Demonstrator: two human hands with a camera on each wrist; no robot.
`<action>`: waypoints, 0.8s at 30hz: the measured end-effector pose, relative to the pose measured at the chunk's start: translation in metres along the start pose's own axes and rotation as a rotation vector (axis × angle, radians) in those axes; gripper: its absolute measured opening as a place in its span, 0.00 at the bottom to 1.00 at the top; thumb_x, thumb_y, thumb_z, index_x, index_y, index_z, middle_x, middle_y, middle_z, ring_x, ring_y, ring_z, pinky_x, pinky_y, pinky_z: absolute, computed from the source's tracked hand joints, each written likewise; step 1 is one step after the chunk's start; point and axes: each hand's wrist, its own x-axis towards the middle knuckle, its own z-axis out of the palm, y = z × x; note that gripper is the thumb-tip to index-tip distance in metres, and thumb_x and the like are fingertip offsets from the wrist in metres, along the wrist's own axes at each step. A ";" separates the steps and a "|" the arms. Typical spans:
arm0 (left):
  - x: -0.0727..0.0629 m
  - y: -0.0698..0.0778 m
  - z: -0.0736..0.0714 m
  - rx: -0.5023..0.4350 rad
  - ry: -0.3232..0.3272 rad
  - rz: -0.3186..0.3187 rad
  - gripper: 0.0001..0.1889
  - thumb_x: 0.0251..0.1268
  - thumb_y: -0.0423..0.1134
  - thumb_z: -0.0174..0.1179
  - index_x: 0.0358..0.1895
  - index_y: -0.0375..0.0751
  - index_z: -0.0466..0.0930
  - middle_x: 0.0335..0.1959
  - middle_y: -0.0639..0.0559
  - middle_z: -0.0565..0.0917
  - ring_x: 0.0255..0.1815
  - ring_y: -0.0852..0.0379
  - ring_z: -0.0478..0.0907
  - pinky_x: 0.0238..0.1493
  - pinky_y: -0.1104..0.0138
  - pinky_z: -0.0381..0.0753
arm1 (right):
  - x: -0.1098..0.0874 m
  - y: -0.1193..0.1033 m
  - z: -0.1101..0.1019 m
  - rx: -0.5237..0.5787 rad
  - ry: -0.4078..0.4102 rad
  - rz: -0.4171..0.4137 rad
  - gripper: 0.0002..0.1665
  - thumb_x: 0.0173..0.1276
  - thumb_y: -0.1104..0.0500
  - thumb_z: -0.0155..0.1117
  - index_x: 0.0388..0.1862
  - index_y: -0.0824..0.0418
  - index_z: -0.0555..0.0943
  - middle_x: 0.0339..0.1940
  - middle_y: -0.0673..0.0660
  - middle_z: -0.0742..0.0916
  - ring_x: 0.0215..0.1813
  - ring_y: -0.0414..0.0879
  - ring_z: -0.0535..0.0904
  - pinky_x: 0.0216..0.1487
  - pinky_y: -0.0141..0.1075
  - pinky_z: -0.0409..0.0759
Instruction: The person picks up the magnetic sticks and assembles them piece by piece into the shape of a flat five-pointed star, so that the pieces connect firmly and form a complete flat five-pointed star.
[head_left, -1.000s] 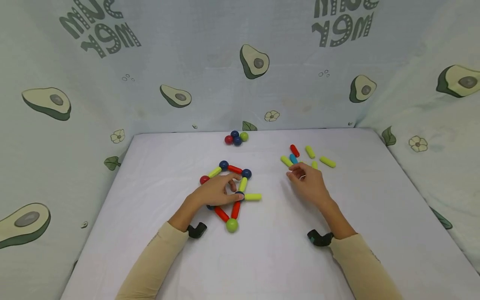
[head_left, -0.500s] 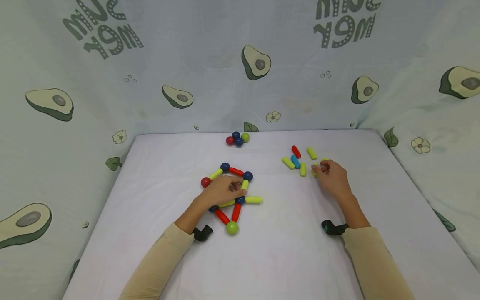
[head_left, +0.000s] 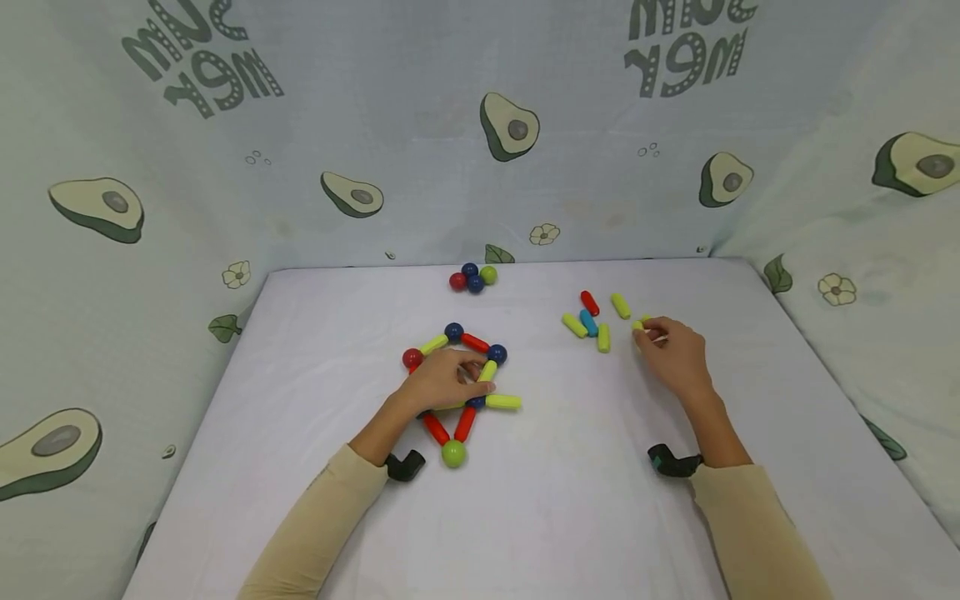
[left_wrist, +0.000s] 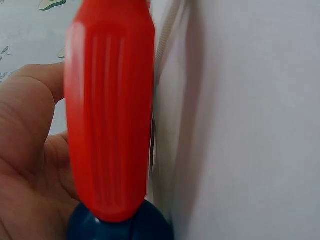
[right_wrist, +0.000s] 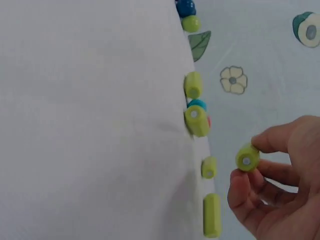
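A joined frame of coloured rods and balls lies left of the table's middle, with a navy ball (head_left: 453, 332) at its top and a lime-green ball (head_left: 453, 453) at its bottom. My left hand (head_left: 442, 379) reaches over it and pinches a lime rod (head_left: 487, 372) on its right side. Another lime rod (head_left: 503, 402) sticks out to the right with a free end. Close up in the left wrist view, a red rod (left_wrist: 111, 110) joins a navy ball (left_wrist: 120, 225). In the right wrist view, my right hand (right_wrist: 285, 180) pinches a lime rod (right_wrist: 247, 157) above the table.
Loose rods lie beside the right hand: several lime ones, a red rod (head_left: 589, 302) and a blue rod (head_left: 588, 322). Near the far edge sits a cluster of balls, among them a red ball (head_left: 457, 282). A printed cloth (head_left: 420, 125) hangs behind the table (head_left: 570, 517).
My right hand has moved right over the loose rods and picked up a lime rod. My left hand has shifted slightly right, and the frame's bottom has swung a little left.
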 end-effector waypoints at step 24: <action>0.002 0.000 0.007 0.018 0.013 -0.027 0.29 0.65 0.59 0.68 0.63 0.47 0.82 0.42 0.59 0.85 0.40 0.63 0.80 0.47 0.67 0.80 | -0.020 -0.097 0.085 0.153 -0.452 -0.207 0.17 0.73 0.52 0.68 0.52 0.62 0.86 0.40 0.54 0.89 0.41 0.45 0.82 0.45 0.36 0.81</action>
